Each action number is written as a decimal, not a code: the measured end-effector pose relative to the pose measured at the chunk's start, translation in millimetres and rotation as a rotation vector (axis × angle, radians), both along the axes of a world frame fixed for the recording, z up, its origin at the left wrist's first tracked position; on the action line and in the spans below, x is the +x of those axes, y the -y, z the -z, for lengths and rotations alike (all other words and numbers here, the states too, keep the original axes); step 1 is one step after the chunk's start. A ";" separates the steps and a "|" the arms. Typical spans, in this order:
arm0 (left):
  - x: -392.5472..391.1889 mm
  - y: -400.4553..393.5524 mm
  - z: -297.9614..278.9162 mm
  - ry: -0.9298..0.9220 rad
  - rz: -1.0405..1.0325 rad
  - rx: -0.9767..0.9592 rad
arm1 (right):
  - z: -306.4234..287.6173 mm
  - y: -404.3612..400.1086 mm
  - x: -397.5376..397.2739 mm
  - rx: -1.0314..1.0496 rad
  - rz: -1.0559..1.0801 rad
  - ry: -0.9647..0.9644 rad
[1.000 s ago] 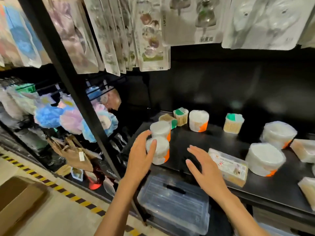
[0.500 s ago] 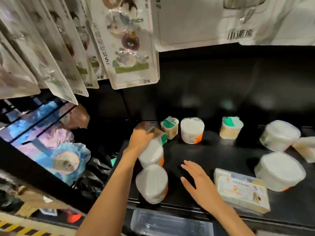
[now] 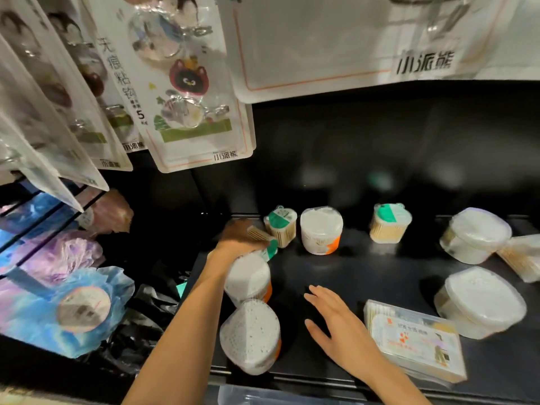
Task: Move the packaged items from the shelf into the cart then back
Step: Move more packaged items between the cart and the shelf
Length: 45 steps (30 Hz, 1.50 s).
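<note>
On the black shelf (image 3: 365, 276) stand three orange-banded swab tubs, two in a near-left column (image 3: 251, 336) and one far (image 3: 320, 230). Three green-labelled toothpick packs show. The left hand (image 3: 238, 238) grips one (image 3: 267, 244), lying on its side at far left, long axis running left-right. Two wide white tubs (image 3: 479, 301) sit right. One flat box (image 3: 415, 342) lies near. The right hand (image 3: 336, 325) hovers flat, fingers spread, holding nothing.

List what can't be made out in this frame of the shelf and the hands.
- Left hand, head view: blurred, deep in the shelf corner; its grip on the green-labelled pack is unclear.
- Clear bin: cut by the bottom edge.
- Flat pack: cut by the right edge.
- Rectangular box: label print too small.
- Right hand: touching the shelf or hovering, unclear.
</note>
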<state>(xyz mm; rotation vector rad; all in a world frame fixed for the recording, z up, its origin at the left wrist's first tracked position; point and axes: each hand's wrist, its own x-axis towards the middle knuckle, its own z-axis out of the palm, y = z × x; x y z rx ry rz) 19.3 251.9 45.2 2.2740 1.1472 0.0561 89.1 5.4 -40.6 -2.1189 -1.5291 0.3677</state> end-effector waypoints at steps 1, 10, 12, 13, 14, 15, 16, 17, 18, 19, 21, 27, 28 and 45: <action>1.5 -0.7 0.1 -0.005 0.020 0.003 | 2.6 0.1 0.4 -0.023 -0.013 0.017; -6.2 -20.0 14.0 0.173 -0.135 -0.222 | 10.6 3.9 -0.7 -0.266 -0.102 0.172; -11.3 -26.0 19.6 0.218 -0.204 -0.251 | 11.1 3.7 -0.3 -0.267 -0.079 0.170; -14.2 -27.3 20.6 0.225 -0.218 -0.253 | 10.4 3.5 -0.9 -0.267 -0.068 0.164; -17.3 -30.7 24.0 0.230 -0.227 -0.258 | 8.0 3.9 -1.9 -0.259 -0.066 0.151; -19.9 -33.2 26.9 0.236 -0.234 -0.260 | 5.4 5.0 -2.6 -0.260 -0.059 0.119; -21.8 -34.1 29.1 0.261 -0.243 -0.261 | 3.0 5.4 -2.5 -0.246 -0.069 0.109; -23.6 -32.2 28.6 0.291 -0.249 -0.260 | 2.8 4.5 -1.6 -0.227 -0.092 0.105; -25.4 -30.2 28.0 0.322 -0.249 -0.259 | 3.2 4.2 -1.2 -0.186 -0.106 0.100; -26.6 -26.9 26.4 0.356 -0.238 -0.262 | 3.1 4.0 -0.6 -0.170 -0.105 0.085; -31.2 -23.4 28.5 0.421 -0.175 -0.287 | 4.0 2.2 0.7 -0.175 -0.105 0.083; -36.6 -32.7 41.4 0.442 -0.253 -0.299 | 1.0 0.2 -0.1 -0.213 -0.098 0.069; -34.1 -34.4 42.1 0.411 -0.274 -0.281 | 0.8 0.7 0.1 -0.215 -0.096 0.072; -20.7 -47.1 32.1 0.206 -0.174 0.072 | 8.5 -1.5 2.6 -0.179 -0.082 0.073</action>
